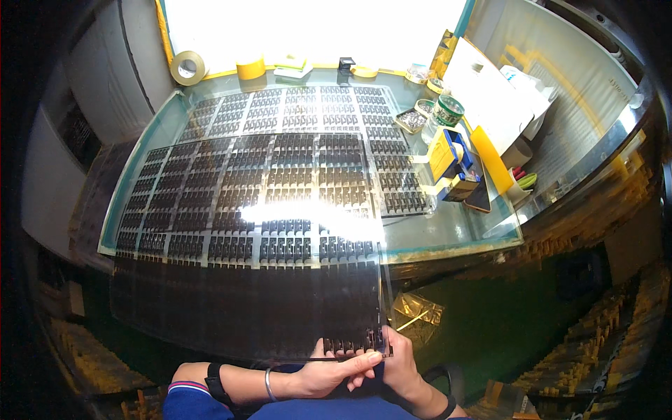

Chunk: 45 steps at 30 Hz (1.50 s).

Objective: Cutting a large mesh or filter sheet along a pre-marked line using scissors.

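A large see-through film sheet (231, 246) printed with rows of small dark patterns lies over the glass table and juts past its near edge toward me. My left hand (332, 374) is closed on the sheet's near right corner, thumb on top, some fingers below it. Right beside it, my right hand (400, 367) grips the same corner from its right side; part of its fingers is hidden. Under this sheet, further back, a second patterned film sheet (395, 164) rests on the glass table (448, 231). Bright glare washes out the middle of the upper sheet.
Tape rolls (187, 68) line the back edge beside a bright panel (315, 31). At the right stand a blue and yellow tape dispenser (455, 164), a green-lidded jar (446, 112) and a tray of small metal bits (411, 120). A crumpled yellowish packet (418, 308) lies below the table.
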Available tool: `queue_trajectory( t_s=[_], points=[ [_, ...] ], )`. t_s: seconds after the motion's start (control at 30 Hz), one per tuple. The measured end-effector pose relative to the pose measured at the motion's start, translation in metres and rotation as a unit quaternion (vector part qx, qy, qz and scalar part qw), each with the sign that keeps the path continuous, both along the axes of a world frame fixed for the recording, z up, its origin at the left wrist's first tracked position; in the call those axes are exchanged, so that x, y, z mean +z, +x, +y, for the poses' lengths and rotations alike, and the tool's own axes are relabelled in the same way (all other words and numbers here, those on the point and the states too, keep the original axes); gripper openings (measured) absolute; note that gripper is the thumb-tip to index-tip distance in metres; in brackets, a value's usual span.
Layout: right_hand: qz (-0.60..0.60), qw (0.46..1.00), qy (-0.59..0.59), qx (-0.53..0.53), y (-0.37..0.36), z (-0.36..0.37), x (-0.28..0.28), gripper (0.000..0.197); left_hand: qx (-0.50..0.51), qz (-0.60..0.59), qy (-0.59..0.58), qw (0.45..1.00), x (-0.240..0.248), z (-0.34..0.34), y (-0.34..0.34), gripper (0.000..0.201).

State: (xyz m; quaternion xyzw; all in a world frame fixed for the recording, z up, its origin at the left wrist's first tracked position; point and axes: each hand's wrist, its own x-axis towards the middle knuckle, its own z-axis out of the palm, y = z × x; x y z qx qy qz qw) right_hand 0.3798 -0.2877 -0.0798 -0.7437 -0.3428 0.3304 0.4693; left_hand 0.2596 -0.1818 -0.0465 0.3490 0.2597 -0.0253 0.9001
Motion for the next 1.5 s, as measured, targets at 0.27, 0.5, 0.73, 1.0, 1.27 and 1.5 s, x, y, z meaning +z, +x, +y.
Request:
queue_trajectory(
  t_s=[0.27,0.5,0.73,1.0,1.27,1.5],
  points=[
    [0.022,0.989,0.140,-0.045,0.021,-0.012,0.008,0.016,-0.011,-0.019,0.163,0.986,0.026,0.030,-0.013,0.019],
    [-0.210,0.949,0.214,0.101,0.095,0.113,0.094,0.027,0.034,-0.159,0.639,0.752,0.090,0.067,-0.059,0.016],
    [-0.221,0.909,0.353,0.029,0.043,0.116,0.095,0.022,0.331,-0.087,0.875,0.341,0.213,0.181,-0.052,0.017],
    [0.142,0.972,0.165,0.083,-0.027,0.058,0.047,0.018,0.172,-0.100,0.707,0.678,0.177,0.244,0.081,0.029],
    [0.278,0.945,0.172,-0.010,0.010,0.061,0.020,0.014,0.001,-0.131,0.606,0.785,0.105,0.201,0.091,0.048],
    [0.241,0.954,0.171,-0.050,0.008,0.066,0.019,0.023,-0.360,-0.028,0.238,0.902,0.015,0.063,-0.008,0.033]
  ],
)
